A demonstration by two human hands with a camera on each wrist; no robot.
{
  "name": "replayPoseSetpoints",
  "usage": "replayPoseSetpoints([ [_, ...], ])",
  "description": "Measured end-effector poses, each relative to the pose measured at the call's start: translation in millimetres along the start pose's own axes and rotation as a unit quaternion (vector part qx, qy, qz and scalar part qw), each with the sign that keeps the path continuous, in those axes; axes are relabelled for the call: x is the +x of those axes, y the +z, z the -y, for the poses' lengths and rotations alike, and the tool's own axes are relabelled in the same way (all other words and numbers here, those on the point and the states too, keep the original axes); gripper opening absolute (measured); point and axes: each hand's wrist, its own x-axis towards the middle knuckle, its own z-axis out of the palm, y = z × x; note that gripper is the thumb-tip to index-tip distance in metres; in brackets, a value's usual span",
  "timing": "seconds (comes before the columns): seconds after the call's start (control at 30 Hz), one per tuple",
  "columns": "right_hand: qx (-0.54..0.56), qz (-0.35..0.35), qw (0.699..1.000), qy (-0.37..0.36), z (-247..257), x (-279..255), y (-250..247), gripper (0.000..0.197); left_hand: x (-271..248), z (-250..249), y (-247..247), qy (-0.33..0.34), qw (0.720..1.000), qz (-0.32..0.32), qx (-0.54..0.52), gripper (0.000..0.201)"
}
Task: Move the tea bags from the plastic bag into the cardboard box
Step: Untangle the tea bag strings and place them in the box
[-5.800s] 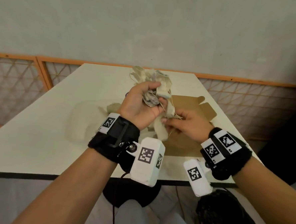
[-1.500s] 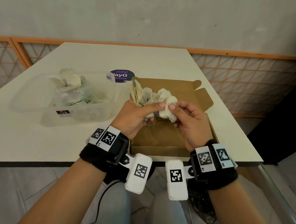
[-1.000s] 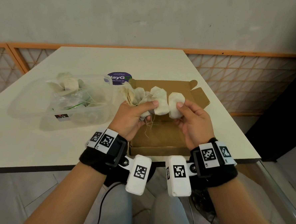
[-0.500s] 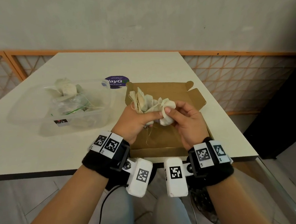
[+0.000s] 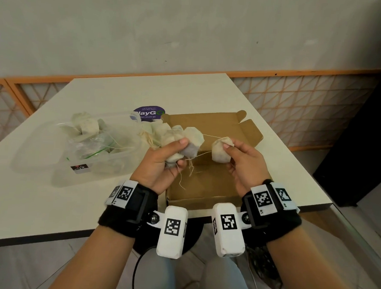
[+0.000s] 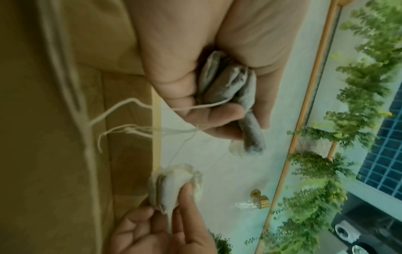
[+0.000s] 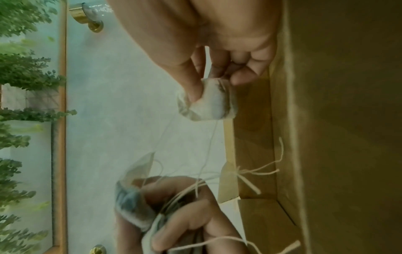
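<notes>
Since half a second ago, the right hand is drawing apart from the left hand, pulling a single tea bag out of the bunch of tea bags, its strings trailing back to it. That probably frees one bag for dropping. Both hands are hovering palm-up above the cardboard box; the left is clenching the bunch, the right is pinching its bag. More bags are lying in the plastic bag at the left.
</notes>
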Motion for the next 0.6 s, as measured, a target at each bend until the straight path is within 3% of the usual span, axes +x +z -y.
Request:
replayPoseSetpoints([
  [0.1,0.009,-0.036,0.999,0.017,1.7,0.2,-0.2,0.008,-0.7,-0.4,-5.3,-0.005,0.997,0.025,-0.076,0.039],
  [0.23,0.043,-0.039,0.997,0.048,6.0,-2.2,3.1,0.007,-1.0,0.6,-11.3,-0.007,0.986,0.054,-0.157,0.042],
  [0.4,0.071,-0.061,0.992,0.085,9.7,-1.4,4.4,0.015,-0.2,0.9,-11.2,0.000,0.980,0.079,-0.181,0.051],
  [0.5,0.020,-0.054,0.996,0.061,6.6,-1.2,2.6,0.010,3.1,0.4,-5.2,-0.016,0.988,0.054,-0.144,0.052],
  [0.6,-0.066,0.001,0.998,0.001,3.0,-6.3,4.3,0.010,5.9,2.7,4.6,-0.027,0.999,0.037,-0.006,0.023],
])
